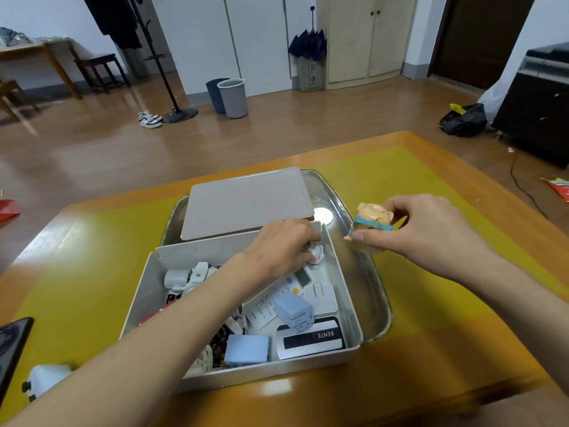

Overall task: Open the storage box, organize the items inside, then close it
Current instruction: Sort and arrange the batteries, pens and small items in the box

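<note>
Meanwhile, right hand (421, 229) pinches pig figurine (372, 218); left hand (283, 241) grips small toy (317, 252).

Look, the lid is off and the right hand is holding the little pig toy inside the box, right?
Not quite. The right hand holds the little pig toy outside the box, above the metal tray. The lid is off, as you said. The head view shows it.

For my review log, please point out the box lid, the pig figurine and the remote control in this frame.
box lid (246, 203): head view, middle of its flat grey top.
pig figurine (373, 214): head view, on its peach head.
remote control (271, 298): head view, on its white button face.
</note>
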